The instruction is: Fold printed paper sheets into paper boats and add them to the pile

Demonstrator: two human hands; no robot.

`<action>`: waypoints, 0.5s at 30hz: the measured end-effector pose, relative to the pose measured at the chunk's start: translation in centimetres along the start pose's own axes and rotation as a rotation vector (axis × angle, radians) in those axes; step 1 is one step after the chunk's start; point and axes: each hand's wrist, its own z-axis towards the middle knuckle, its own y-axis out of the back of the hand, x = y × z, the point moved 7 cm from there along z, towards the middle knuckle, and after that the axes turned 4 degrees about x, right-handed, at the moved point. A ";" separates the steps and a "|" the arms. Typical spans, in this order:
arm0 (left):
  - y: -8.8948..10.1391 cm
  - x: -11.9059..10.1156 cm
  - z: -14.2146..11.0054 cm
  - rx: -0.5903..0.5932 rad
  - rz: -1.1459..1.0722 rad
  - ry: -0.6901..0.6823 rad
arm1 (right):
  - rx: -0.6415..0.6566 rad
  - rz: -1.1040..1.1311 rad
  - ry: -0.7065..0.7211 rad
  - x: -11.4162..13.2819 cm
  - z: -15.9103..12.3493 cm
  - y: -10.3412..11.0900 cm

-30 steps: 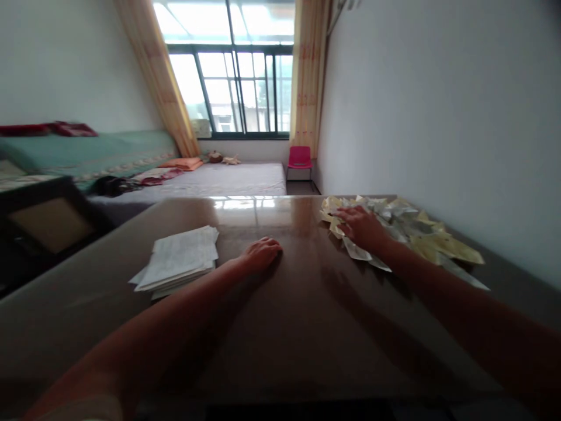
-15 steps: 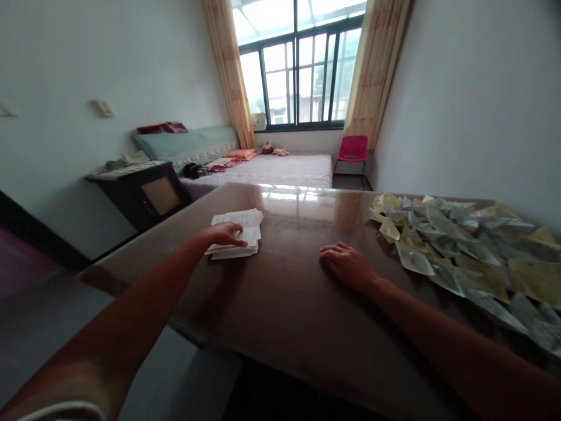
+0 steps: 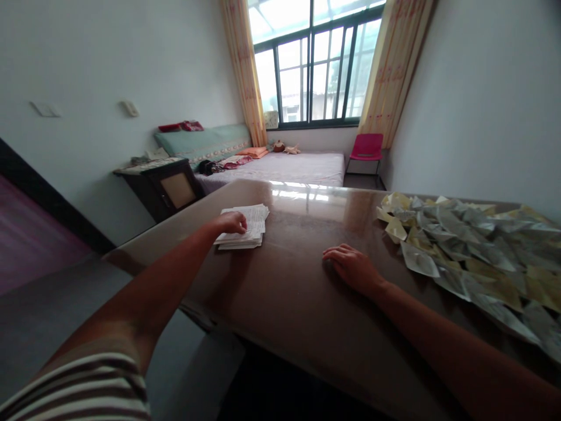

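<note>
A stack of printed paper sheets lies on the brown table, its edges uneven. My left hand rests on top of that stack with its fingers curled in and the thumb pressed close; whether a sheet is between them is hidden. To the right, my right hand lies palm down on the bare tabletop, fingers stretched out loosely and holding nothing. Nearest to it on the right is a spread pile of folded paper pieces, grey-white and yellowish.
Past the table's far edge stands a bed with folded cloths and soft toys. A dark cabinet is at the left, a pink chair at the back right. The right wall runs close behind the folded pieces.
My left hand's fingers have drawn in from a spread pose to a curled one on the stack. The whole view has shifted slightly; my right hand rests as before.
</note>
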 end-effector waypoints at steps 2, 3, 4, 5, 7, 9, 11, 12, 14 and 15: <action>0.1 0.0 -0.2 0.031 -0.009 -0.015 | 0.006 0.007 0.009 0.1 0.0 0.0; 0.1 0.0 -0.3 0.049 -0.015 -0.027 | 0.007 0.010 0.014 0.2 -0.1 0.0; 0.2 -0.1 -0.4 0.067 -0.021 -0.041 | 0.009 0.013 0.019 0.3 -0.1 0.0; 0.2 -0.1 -0.4 0.082 -0.025 -0.054 | 0.011 0.014 0.024 0.4 -0.2 0.0; 0.2 -0.2 -0.5 0.100 -0.027 -0.070 | 0.023 0.014 0.031 0.7 -0.2 0.0; 0.1 -0.2 -0.5 0.100 -0.025 -0.074 | 0.036 0.011 0.031 0.8 -0.3 0.0; 0.0 -0.2 -0.3 0.091 -0.022 -0.071 | 0.042 0.009 0.029 0.9 -0.3 0.0; -0.1 -0.2 -0.3 0.086 -0.020 -0.068 | 0.042 0.009 0.029 0.9 -0.3 0.0; -0.2 -0.2 -0.1 0.076 -0.013 -0.058 | 0.043 0.007 0.030 0.9 -0.3 0.0; -0.3 -0.1 -0.1 0.073 -0.009 -0.053 | 0.043 0.004 0.027 0.9 -0.2 0.0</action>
